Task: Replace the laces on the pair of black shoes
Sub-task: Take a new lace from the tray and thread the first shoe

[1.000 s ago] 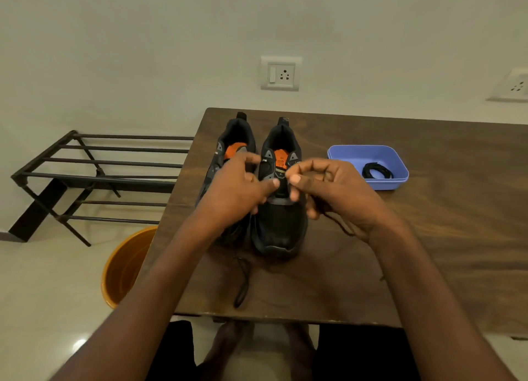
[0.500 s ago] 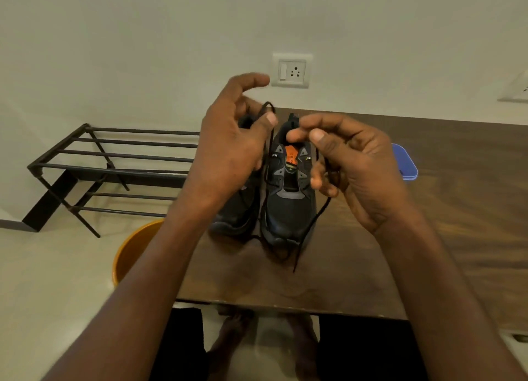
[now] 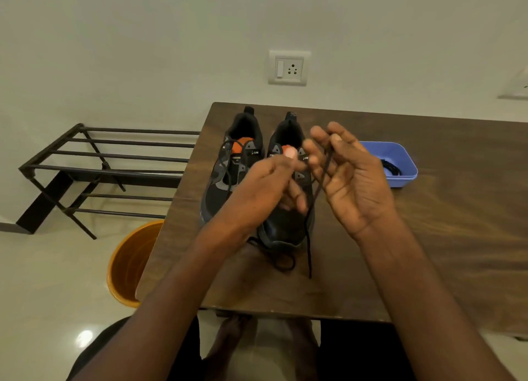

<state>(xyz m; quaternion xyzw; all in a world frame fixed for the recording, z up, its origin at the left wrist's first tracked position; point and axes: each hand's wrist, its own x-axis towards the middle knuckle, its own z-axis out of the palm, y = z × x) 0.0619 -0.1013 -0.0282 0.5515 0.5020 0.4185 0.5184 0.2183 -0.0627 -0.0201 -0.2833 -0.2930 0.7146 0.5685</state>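
Note:
Two black shoes with orange tongues stand side by side on the wooden table (image 3: 428, 237), the left shoe (image 3: 228, 177) and the right shoe (image 3: 285, 226). A black lace (image 3: 309, 237) hangs from my right hand (image 3: 354, 180), which pinches it at the fingertips, palm towards me. The lace's end trails onto the table in front of the right shoe's toe. My left hand (image 3: 263, 192) is blurred over the right shoe's eyelets, fingers curled; another strand of the lace loops from it across the left shoe. The right shoe's tongue is partly hidden by my hands.
A blue tray (image 3: 403, 157) holding a coiled black lace (image 3: 390, 167) sits on the table to the right of the shoes. Left of the table stand a black metal rack (image 3: 100, 166) and an orange bucket (image 3: 125, 266) on the floor. A wall socket (image 3: 289, 67) is behind.
Both hands have come down from head height towards the right shoe. The lace now hangs slack from my right hand, and a strand lies over the left shoe.

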